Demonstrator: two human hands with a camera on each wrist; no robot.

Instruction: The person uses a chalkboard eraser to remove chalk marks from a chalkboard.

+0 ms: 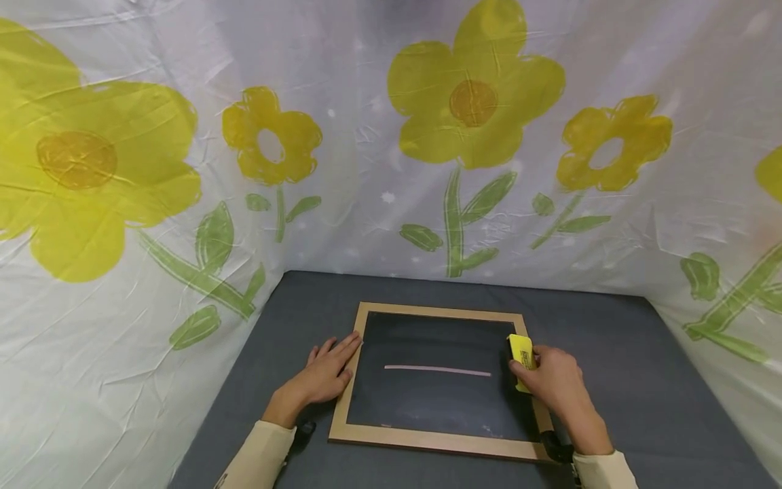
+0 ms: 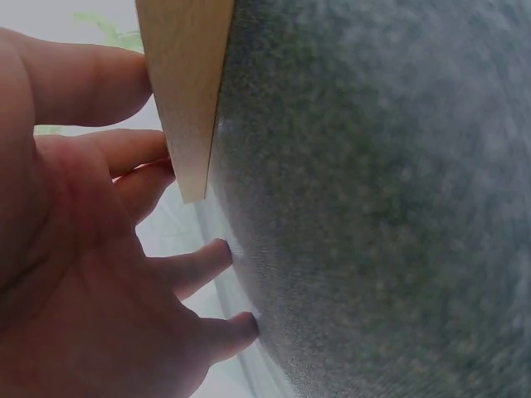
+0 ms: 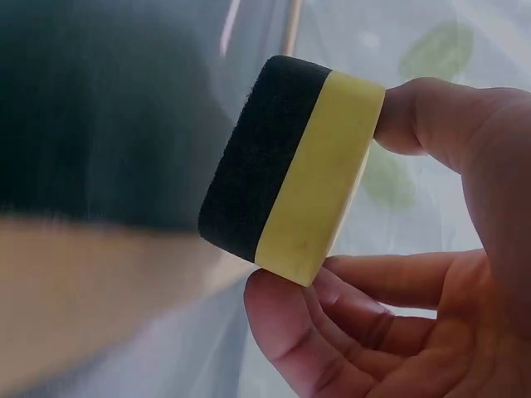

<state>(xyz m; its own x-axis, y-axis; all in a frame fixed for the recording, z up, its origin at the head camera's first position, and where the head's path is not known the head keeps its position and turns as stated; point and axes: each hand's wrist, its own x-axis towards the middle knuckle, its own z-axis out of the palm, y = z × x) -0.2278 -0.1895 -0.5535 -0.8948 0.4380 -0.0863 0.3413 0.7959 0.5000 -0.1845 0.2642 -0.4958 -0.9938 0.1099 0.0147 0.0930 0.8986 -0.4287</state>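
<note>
A small chalkboard (image 1: 440, 407) in a light wooden frame lies flat on the dark table, with one pinkish chalk line (image 1: 436, 370) across its middle. My left hand (image 1: 324, 373) rests on the frame's left side, fingers straight. In the left wrist view, thumb and fingers of the left hand (image 2: 108, 232) lie along the wooden frame (image 2: 187, 99). My right hand (image 1: 559, 384) grips a yellow chalkboard eraser (image 1: 523, 353) over the board's right edge. The right wrist view shows the eraser (image 3: 319, 174) between thumb and fingers, its black felt facing the board, apparently just above it.
Dark grey cloth covers the table (image 1: 641, 380) around the board. A white curtain (image 1: 342, 204) printed with yellow flowers hangs behind the table and along its sides. Faint chalk smudges mark the board's lower part.
</note>
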